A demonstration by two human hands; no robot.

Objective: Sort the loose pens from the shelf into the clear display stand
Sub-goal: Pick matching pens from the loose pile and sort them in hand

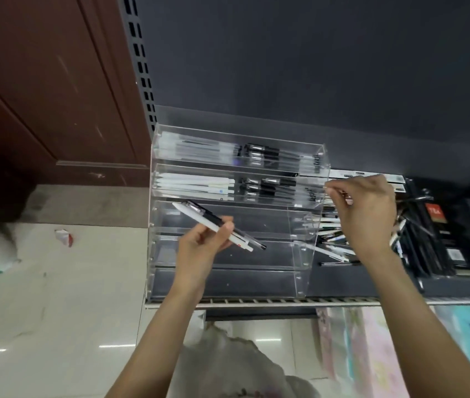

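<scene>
Two pens, one white & one black w/ clear barrel, sit in the left hand, fingers curled round their mid-barrels, over the stand's third tier. Right hand hangs above the loose pile on the shelf just right of the stand, fingertips pinched near a pen; can't tell if one's actually held. Top two tiers already hold white & black pens; lower tiers look bare. Pens prob. light, stiff, smooth plastic, so apt to roll or slip. Best taken mid-barrel, laid flat lengthwise into a tier.
</scene>
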